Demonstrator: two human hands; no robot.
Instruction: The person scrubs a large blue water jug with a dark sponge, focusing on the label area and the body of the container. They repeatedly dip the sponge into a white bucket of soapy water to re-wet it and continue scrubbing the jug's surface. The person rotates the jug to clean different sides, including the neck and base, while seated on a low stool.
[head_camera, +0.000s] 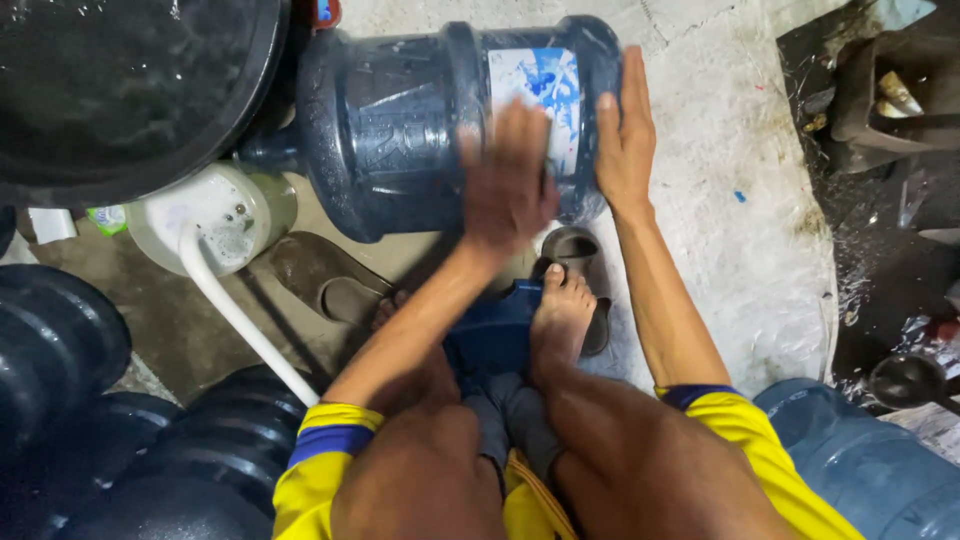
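A large dark blue water jug (400, 130) lies on its side on the wet concrete floor in front of me, its neck to the left. It bears a blue and white label (535, 95). My left hand (505, 185) is blurred, pressed flat on the jug's side near the label. My right hand (622, 135) lies flat with fingers straight against the jug's bottom end. My bare feet rest below the jug, the right one (560, 315) on a brown sandal.
A big dark tub of water (120, 90) stands top left. A white bucket (215, 215) with a white hose (240, 320) sits beside it. Dark jugs (150, 440) lie bottom left, a lighter blue one (870, 470) bottom right. A loose sandal (325, 275) lies left of my feet.
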